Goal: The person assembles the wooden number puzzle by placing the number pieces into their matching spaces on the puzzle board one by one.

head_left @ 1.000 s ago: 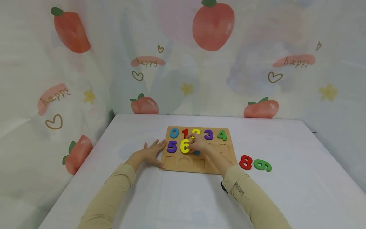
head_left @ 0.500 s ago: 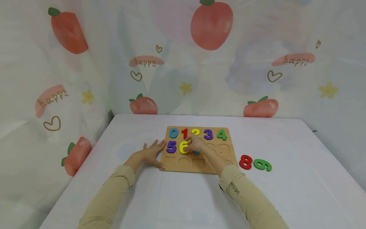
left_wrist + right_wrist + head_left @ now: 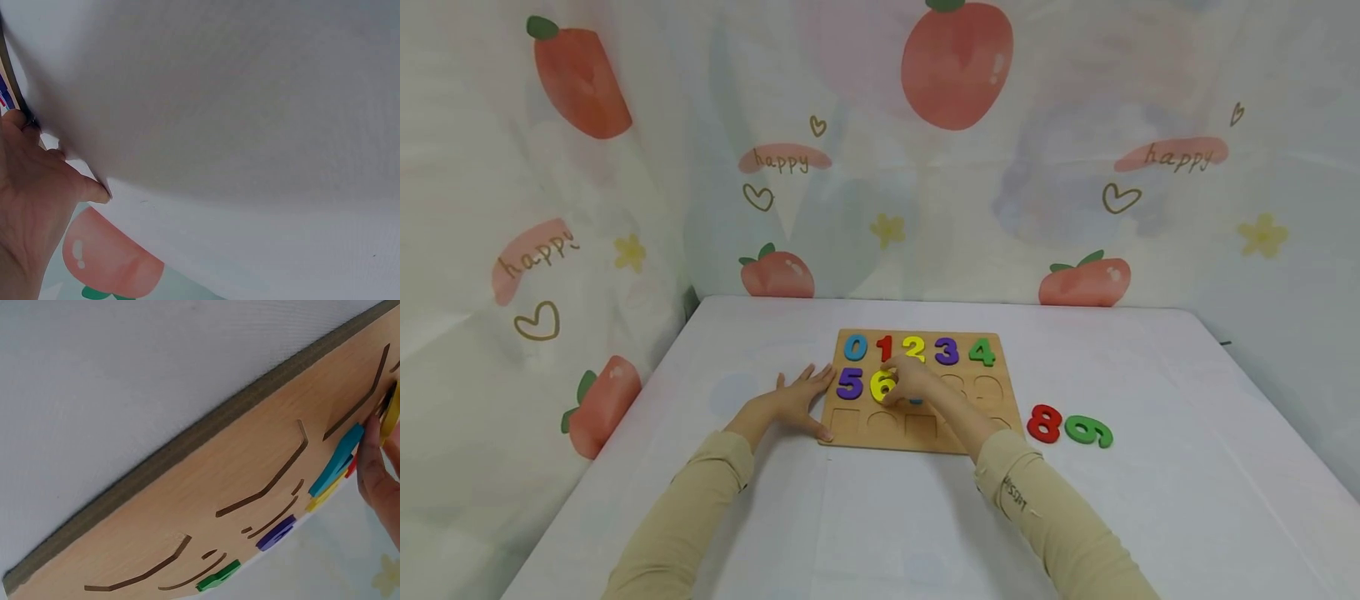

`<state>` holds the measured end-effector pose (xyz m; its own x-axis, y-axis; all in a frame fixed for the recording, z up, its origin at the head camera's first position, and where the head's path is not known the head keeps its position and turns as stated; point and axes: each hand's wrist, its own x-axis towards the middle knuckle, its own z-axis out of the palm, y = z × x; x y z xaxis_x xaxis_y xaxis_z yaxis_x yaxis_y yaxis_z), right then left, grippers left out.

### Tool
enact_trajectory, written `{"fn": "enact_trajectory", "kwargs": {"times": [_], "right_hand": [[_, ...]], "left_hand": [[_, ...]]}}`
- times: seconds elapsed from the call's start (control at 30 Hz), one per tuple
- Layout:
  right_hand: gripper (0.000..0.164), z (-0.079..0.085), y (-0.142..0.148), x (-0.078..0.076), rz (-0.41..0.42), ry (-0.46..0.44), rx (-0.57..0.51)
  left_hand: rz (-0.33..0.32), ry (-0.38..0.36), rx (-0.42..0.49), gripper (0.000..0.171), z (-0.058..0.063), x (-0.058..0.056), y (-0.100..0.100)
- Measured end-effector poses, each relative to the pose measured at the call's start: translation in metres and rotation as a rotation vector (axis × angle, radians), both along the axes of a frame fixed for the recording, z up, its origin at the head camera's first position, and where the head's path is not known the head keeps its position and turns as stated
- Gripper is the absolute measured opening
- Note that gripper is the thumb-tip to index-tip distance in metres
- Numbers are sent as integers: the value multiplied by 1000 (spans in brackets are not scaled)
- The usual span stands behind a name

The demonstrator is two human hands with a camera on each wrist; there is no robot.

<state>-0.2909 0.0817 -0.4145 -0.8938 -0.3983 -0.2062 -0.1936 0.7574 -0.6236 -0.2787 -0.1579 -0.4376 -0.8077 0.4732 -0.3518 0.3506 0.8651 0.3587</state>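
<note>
A wooden number board [image 3: 857, 439] lies on the table in the head view. My left hand [image 3: 797, 404] has its fingers spread, with fingertips and thumb touching the board's left edge. Over the second row, my right hand [image 3: 917, 379] pinches a yellow number 6 [image 3: 880, 387] at its right side; whether the 6 sits fully in its recess cannot be told. Beside it are the purple 5 [image 3: 850, 383] and the blue 7 [image 3: 916, 402], mostly hidden under the hand. In the right wrist view, my fingers [image 3: 373, 456] reach the yellow piece [image 3: 391, 415] at the right edge.
The top row holds the blue 0 [image 3: 855, 347], red 1 [image 3: 884, 347], yellow 2 [image 3: 913, 346], purple 3 [image 3: 947, 351] and green 4 [image 3: 982, 352]. A red 8 [image 3: 1045, 423] and a green curved number piece [image 3: 1088, 431] lie right of the board.
The yellow 6 has come down slightly towards the board, with my right hand shifting a little along with it. My left hand stays at the board's edge.
</note>
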Motion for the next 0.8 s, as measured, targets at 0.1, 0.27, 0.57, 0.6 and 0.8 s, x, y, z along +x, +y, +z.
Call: {"fn": "enact_trajectory", "kwargs": {"times": [0.1,0.27,0.57,0.6,0.8], "right_hand": [[62,-2,-2,3,-19,35,16],[61,-5,-7,6,-21,111,54],[58,-6,-9,0,-53,146,127],[58,-5,-9,0,-52,146,130],[56,-1,-14,4,-64,132,157]], "left_hand": [[1,-1,2,118,-1,0,0],[5,3,-3,118,-1,0,0],[2,1,-1,119,-2,-1,1],[2,1,0,119,-2,-1,1],[0,-3,10,118,-2,-1,-1]]}}
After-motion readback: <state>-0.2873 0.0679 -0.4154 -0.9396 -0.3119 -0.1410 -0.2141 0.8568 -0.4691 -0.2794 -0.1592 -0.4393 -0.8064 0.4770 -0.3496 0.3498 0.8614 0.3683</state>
